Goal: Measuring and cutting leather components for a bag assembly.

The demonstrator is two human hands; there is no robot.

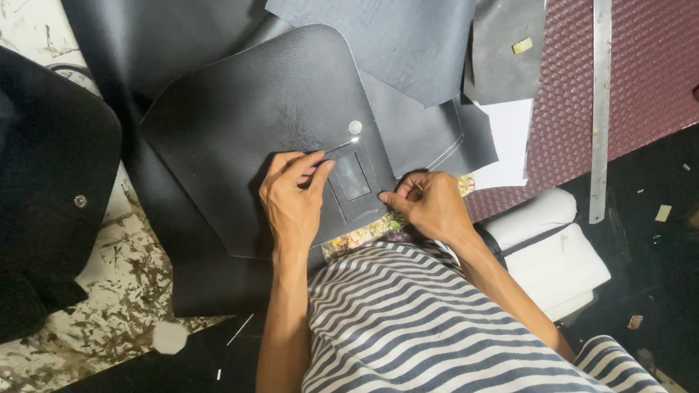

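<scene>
A black leather panel (pixel 257 120) with rounded corners lies flat on the table, its near edge just in front of the person's striped shirt (pixel 406 336). A small rectangular patch (pixel 350 176) sits near that edge, below a round metal snap (pixel 355 127). The left hand (pixel 292 200) pinches a thin metal tool (pixel 340 147), its tip just left of the snap. The right hand (pixel 429 204) has its fingers curled, pressing the panel's near right edge. Grey sheets (pixel 392 21) overlap the far right side. Farther right, a steel ruler (pixel 601 78) lies on a maroon mat (pixel 658 30), well apart. A black bag (pixel 15 186) crowds the left.
</scene>
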